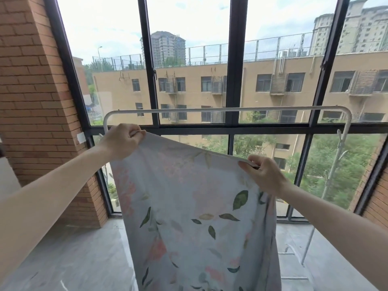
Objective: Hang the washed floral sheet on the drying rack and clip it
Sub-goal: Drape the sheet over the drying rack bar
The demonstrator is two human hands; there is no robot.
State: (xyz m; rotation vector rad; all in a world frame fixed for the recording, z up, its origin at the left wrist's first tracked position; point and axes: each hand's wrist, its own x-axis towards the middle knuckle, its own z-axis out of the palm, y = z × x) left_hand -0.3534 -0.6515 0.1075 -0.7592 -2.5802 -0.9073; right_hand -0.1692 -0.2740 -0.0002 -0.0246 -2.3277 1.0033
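Note:
The floral sheet [195,217], pale grey-white with green leaves and pink blooms, hangs spread between my two hands. My left hand [120,141] pinches its upper left corner, raised near the left bend of the white drying rack [210,110]. My right hand [264,175] grips the top edge lower down on the right. The sheet's top edge slopes down to the right, below the rack's top bar. The lower part of the rack is mostly hidden behind the sheet. No clips show in view.
A tall black-framed window [235,80] stands just behind the rack. A brick wall [35,101] closes the left side, more brick shows at far right. Grey concrete floor [84,259] lies below. The rack's right leg [308,244] stands near the window.

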